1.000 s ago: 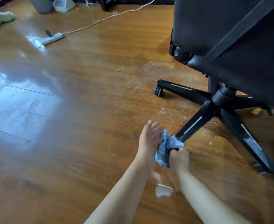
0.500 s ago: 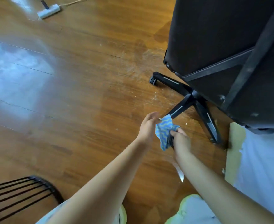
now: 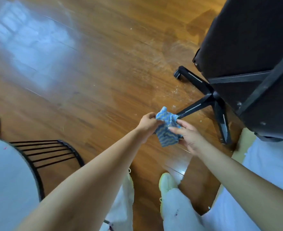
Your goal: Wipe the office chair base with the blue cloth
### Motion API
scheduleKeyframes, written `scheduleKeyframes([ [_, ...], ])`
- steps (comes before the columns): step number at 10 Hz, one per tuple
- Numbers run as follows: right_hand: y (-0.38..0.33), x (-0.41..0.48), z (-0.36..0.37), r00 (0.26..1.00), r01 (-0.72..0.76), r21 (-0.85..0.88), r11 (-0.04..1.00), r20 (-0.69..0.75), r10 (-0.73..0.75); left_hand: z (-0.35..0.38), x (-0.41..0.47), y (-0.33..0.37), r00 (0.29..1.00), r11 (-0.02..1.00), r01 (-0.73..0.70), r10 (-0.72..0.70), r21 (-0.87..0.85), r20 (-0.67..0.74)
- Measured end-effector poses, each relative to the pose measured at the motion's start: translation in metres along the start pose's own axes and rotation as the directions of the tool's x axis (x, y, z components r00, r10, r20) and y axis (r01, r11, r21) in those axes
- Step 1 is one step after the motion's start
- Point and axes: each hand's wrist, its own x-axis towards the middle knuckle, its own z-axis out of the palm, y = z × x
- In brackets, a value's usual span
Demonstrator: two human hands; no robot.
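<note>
The cloth point(image 3: 167, 127), blue with a wavy pale pattern, hangs crumpled between both hands above the floor point(image 3: 87, 80). No container is in view.

Left hand point(image 3: 148, 121): the fingers are closed on the cloth's left edge, pinching it near the upper corner. Right hand point(image 3: 188, 135): the palm faces up and to the left, the fingers point(image 3: 175, 129) are spread and lie against the cloth's right side, with the thumb above at its upper right fold. The cloth's lower portion hangs free below the right fingers. Both hands hold the cloth; neither touches the chair.

The chair base point(image 3: 210, 97) is black, with spokes radiating from a central hub. One spoke runs toward the hands; its near end passes behind the cloth's upper right corner. Whether cloth and spoke touch cannot be told. A second spoke runs up-left to a castor point(image 3: 177, 74). A third runs down to the right, ending beside a white sheet point(image 3: 270, 160) on the floor. The chair's dark seat point(image 3: 254, 55) covers the rest of the base.

White specks lie scattered on the floor near the base. A black wire-frame stool point(image 3: 42, 152) stands at lower left. A pale shoe point(image 3: 166, 182) and light trouser legs show at the bottom edge.
</note>
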Motion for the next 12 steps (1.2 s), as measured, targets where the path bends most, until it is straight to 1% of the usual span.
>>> scheduleKeyframes([
  [1, -0.005, -0.006, 0.036, 0.995, 0.035, -0.215, 0.976, 0.097, -0.014, -0.038, -0.020, -0.021, 0.998, 0.993, 0.008, -0.016, -0.116, -0.067],
  [2, -0.012, -0.017, 0.084, 0.986, 0.130, -0.397, 0.908, 0.150, -0.075, -0.083, -0.051, -0.052, 0.988, 0.952, 0.041, -0.084, -0.302, -0.131],
  [3, -0.015, -0.038, 0.157, 0.945, 0.269, -0.555, 0.787, 0.309, -0.105, -0.140, -0.094, -0.095, 0.964, 0.889, 0.007, -0.127, -0.459, -0.233],
  [4, -0.011, -0.055, 0.205, 0.917, 0.322, -0.627, 0.709, 0.393, -0.069, -0.170, -0.129, -0.115, 0.951, 0.848, -0.045, -0.125, -0.527, -0.283],
  [5, 0.011, -0.083, 0.275, 0.856, 0.417, -0.670, 0.614, 0.517, -0.018, -0.215, -0.171, -0.153, 0.894, 0.806, -0.073, -0.208, -0.587, -0.397],
  [6, 0.036, -0.114, 0.342, 0.804, 0.469, -0.684, 0.560, 0.592, 0.050, -0.251, -0.207, -0.196, 0.826, 0.716, -0.113, -0.317, -0.689, -0.466],
  [7, 0.076, -0.144, 0.403, 0.753, 0.506, -0.684, 0.525, 0.647, 0.116, -0.279, -0.239, -0.244, 0.730, 0.600, -0.194, -0.440, -0.776, -0.524],
  [8, 0.114, -0.170, 0.455, 0.702, 0.574, -0.678, 0.460, 0.696, 0.150, -0.306, -0.270, -0.287, 0.616, 0.503, -0.260, -0.571, -0.824, -0.543],
  [9, 0.145, -0.186, 0.499, 0.634, 0.641, -0.654, 0.401, 0.746, 0.203, -0.333, -0.298, -0.323, 0.548, 0.475, -0.323, -0.611, -0.819, -0.571],
  [10, 0.171, -0.196, 0.535, 0.614, 0.711, -0.643, 0.285, 0.765, 0.196, -0.356, -0.331, -0.355, 0.527, 0.511, -0.303, -0.613, -0.804, -0.588],
  [11, 0.195, -0.197, 0.556, 0.650, 0.732, -0.666, 0.145, 0.746, 0.143, -0.373, -0.352, -0.388, 0.553, 0.480, -0.299, -0.617, -0.824, -0.560],
  [12, 0.229, -0.212, 0.570, 0.620, 0.730, -0.668, 0.145, 0.736, 0.274, -0.375, -0.372, -0.410, 0.631, 0.384, -0.333, -0.588, -0.861, -0.506],
])
